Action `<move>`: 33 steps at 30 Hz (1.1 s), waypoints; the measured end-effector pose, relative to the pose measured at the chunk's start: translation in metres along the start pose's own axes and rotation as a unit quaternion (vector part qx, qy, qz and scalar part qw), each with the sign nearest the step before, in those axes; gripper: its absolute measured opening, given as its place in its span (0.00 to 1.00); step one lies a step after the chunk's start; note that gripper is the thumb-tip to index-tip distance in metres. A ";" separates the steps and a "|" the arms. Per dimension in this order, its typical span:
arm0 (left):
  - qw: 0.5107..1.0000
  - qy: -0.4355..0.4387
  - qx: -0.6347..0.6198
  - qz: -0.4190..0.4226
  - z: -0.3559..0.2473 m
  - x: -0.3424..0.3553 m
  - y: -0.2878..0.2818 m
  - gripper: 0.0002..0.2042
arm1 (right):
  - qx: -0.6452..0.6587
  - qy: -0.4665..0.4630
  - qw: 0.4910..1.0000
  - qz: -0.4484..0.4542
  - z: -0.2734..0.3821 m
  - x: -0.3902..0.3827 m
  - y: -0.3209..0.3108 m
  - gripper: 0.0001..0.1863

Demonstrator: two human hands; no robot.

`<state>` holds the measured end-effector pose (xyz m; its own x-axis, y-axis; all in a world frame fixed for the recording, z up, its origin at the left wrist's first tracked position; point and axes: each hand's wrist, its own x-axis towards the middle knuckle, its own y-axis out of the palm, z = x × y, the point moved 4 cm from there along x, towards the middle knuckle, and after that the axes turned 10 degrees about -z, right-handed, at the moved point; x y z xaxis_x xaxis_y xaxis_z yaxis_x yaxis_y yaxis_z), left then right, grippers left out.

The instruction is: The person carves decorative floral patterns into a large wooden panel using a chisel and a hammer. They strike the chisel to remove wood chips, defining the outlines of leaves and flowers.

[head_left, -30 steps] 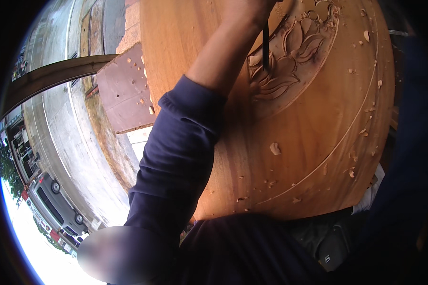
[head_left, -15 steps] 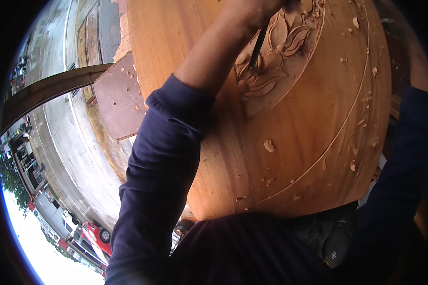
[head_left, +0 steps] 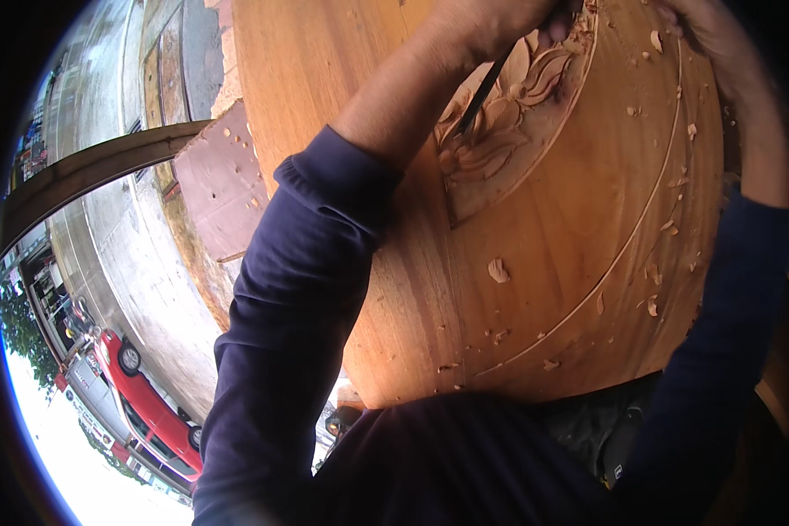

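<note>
A carved relief of petals and leaves (head_left: 519,88) occupies the upper centre of the frame, cut into a broad wooden panel (head_left: 535,245) spanning the middle and right. The lower end of a slim, dark-shafted tool (head_left: 485,96) appears to meet the petals. The left hand (head_left: 510,16), cropped by the top edge, seems to grasp the shaft's upper end; whether the right hand (head_left: 710,31), at upper right, grips anything cannot be told. Clean work likely calls for a steady wrist, light pressure and strokes following each petal's curve, sparing raised edges. Wood shavings (head_left: 498,270) near the curved incised line (head_left: 607,279) are best brushed aside. A red car (head_left: 152,414) shows at lower left.
</note>
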<state>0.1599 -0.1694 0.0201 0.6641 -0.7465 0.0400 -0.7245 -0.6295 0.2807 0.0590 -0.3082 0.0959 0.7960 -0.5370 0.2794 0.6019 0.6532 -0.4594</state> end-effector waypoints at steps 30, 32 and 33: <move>0.998 -0.060 0.028 0.002 0.026 -0.005 0.010 0.26 | 0.058 0.064 0.995 -0.050 -0.014 -0.033 0.002 0.20; 0.998 -0.060 0.015 0.002 0.023 -0.006 0.006 0.26 | 0.064 0.095 0.993 0.005 -0.022 -0.024 0.001 0.20; 0.998 -0.060 0.009 0.001 0.022 -0.006 0.005 0.26 | 0.045 0.108 0.992 0.054 -0.024 -0.020 0.000 0.20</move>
<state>0.1484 -0.1729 0.0005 0.6365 -0.7676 -0.0758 -0.7297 -0.6311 0.2631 0.0416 -0.3102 0.0704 0.8293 -0.5572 0.0412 0.5255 0.7529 -0.3962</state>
